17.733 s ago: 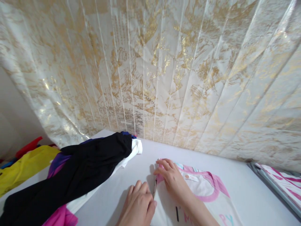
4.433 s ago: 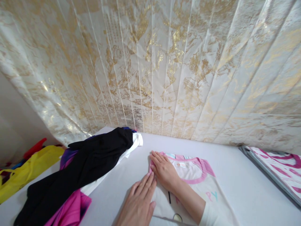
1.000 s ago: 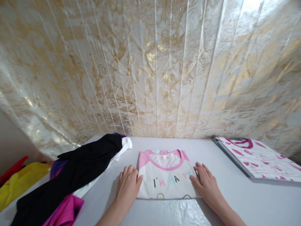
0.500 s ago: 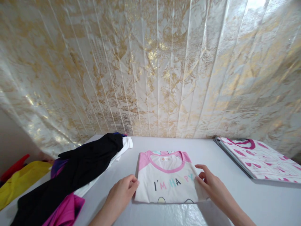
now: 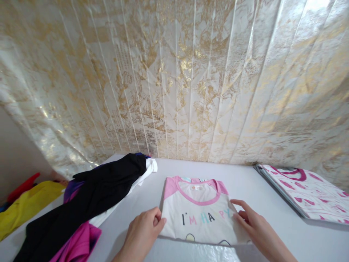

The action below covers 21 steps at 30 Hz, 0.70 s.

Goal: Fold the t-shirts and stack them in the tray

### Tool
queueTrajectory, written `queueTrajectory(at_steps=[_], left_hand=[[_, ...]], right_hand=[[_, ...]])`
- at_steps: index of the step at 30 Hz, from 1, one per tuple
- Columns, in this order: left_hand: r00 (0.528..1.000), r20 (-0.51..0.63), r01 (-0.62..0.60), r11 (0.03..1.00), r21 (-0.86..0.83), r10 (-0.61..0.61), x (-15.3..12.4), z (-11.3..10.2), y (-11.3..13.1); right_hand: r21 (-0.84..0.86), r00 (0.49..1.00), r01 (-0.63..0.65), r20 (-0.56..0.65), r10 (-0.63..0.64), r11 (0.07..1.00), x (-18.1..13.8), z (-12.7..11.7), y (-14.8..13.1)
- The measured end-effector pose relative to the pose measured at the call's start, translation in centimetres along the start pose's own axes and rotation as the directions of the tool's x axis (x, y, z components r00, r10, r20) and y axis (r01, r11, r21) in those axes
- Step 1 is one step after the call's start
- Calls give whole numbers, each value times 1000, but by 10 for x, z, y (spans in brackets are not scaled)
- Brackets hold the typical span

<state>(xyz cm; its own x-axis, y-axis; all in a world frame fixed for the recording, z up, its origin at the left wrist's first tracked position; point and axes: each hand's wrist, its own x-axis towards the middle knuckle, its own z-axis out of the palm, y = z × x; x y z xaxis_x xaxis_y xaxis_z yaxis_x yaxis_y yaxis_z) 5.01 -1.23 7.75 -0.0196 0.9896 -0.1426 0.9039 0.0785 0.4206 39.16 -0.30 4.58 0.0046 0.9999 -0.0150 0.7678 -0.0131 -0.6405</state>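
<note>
A folded white T-shirt (image 5: 200, 213) with a pink collar and the print "I'M HAPPY" lies on the white table (image 5: 240, 178) in front of me. My left hand (image 5: 143, 231) is at its left edge, fingers curled and thumb against the fabric. My right hand (image 5: 252, 225) holds the right edge: one finger lies on top and the shirt's lower corner lies over the hand. Both hands grip the shirt from the sides.
A heap of loose clothes (image 5: 89, 200) in black, white, purple and magenta lies to the left, with a yellow cloth (image 5: 27, 205) beyond it. A flat stack of folded pink-patterned garments (image 5: 305, 193) sits at the right. A gold-and-white curtain (image 5: 177, 80) hangs behind the table.
Earlier both hands pressed the shirt's left fold. A second ago they lay flat at either side. Now their fingers have closed on its two edges.
</note>
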Motion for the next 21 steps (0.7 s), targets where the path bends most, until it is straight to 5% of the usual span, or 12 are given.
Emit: queueTrajectory(at_steps=[9, 21], left_hand=[[999, -4, -42, 984, -171, 42, 10, 5, -8], [995, 55, -77, 994, -79, 82, 6, -3, -1]], right_hand=[[-18, 1000, -11, -13, 10, 1000, -3, -4, -4], [-56, 999, -42, -23, 41, 998, -5, 1, -4]])
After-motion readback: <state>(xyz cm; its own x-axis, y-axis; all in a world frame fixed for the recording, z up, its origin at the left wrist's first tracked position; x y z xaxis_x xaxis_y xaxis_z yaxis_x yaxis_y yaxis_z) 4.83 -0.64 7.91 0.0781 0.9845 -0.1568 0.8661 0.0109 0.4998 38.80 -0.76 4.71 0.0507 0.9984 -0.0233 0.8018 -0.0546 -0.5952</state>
